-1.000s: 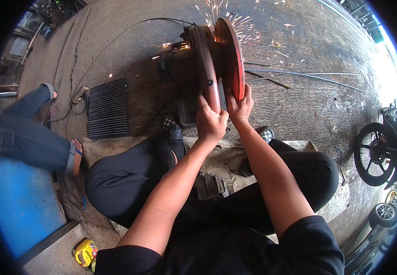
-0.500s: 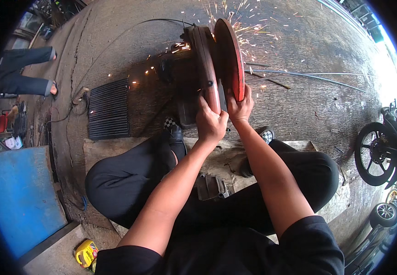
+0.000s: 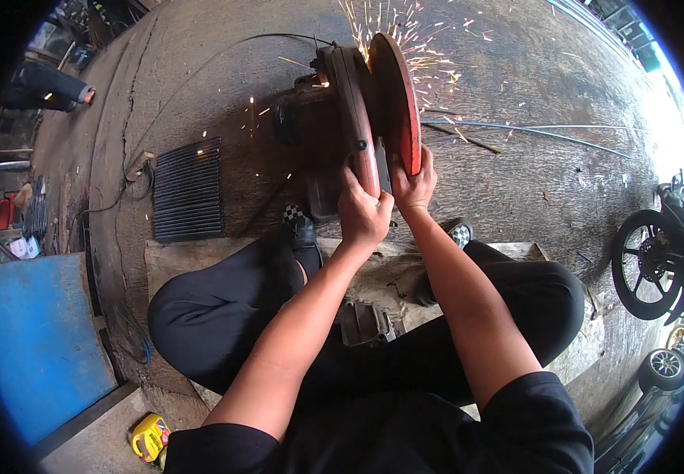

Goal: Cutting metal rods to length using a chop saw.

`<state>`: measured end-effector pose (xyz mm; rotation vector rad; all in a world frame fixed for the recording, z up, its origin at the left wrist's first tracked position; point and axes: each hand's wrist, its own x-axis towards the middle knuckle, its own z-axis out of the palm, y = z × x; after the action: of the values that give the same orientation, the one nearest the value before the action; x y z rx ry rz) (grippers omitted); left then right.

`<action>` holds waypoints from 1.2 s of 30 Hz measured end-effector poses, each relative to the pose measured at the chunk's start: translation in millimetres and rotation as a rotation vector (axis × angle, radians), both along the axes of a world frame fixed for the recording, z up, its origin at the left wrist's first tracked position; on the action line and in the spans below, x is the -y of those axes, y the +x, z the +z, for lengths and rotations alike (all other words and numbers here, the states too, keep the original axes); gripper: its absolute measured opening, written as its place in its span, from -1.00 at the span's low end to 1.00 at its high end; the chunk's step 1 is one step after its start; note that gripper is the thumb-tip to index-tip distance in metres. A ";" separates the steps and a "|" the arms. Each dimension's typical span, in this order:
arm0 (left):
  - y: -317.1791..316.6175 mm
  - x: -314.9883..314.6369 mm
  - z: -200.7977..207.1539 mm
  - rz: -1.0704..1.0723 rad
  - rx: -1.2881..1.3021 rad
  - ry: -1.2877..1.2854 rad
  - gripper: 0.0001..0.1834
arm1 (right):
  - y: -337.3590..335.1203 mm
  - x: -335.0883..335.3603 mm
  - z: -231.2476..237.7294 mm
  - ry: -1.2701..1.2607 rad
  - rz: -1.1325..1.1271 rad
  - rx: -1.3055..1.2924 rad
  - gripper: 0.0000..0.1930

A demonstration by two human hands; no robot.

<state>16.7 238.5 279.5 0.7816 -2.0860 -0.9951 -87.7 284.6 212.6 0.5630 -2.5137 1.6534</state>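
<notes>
Sparks [image 3: 369, 47] spray from the far end of a bulky, dark cut-off saw [image 3: 322, 158] on the ground in front of me. My left hand [image 3: 365, 209] is closed around the near end of its long, worn red handle [image 3: 354, 110]. Just to the right, my right hand [image 3: 414, 186] grips the lower edge of a large, upright red-edged disc [image 3: 405, 110]. Whether this disc is part of the saw, I cannot tell. A narrow pale piece [image 3: 384, 162] shows between my hands; the contact point giving off the sparks is hidden.
A ribbed black grate [image 3: 188, 189] lies left of the saw, and thin metal rods [image 3: 531, 134] lie to its right. A grey metal part [image 3: 361, 324] sits between my legs. Farther out are a blue panel [image 3: 37, 332], a yellow bottle [image 3: 150, 437], a motorcycle wheel [image 3: 646, 265] and a person's leg [image 3: 53, 85].
The spark spray has changed shape, with more shooting upward at the far end. At the far left, the other person's legs have shifted farther away. My hands keep their places.
</notes>
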 end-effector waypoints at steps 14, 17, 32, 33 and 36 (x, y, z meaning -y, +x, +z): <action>-1.0 -1.4 4.8 0.015 0.019 0.068 -0.27 | -0.2 -1.2 -0.2 0.015 0.020 -0.004 -0.50; -0.5 -1.2 3.8 0.014 0.026 0.011 -0.26 | 0.7 -1.2 0.6 0.007 0.012 0.019 -0.49; -0.6 -1.8 1.9 0.015 0.023 -0.020 -0.27 | 1.1 0.2 2.4 0.012 -0.003 0.045 -0.56; -0.7 -2.0 1.4 0.026 0.020 -0.045 -0.27 | 0.9 0.4 2.4 -0.002 -0.003 0.022 -0.56; -0.7 -1.9 -0.3 0.020 0.036 0.048 -0.27 | 0.9 1.1 2.2 -0.019 -0.006 0.006 -0.56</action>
<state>16.0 240.3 279.2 0.8488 -2.0875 -1.0311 -86.7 283.5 214.8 0.5493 -2.4979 1.6781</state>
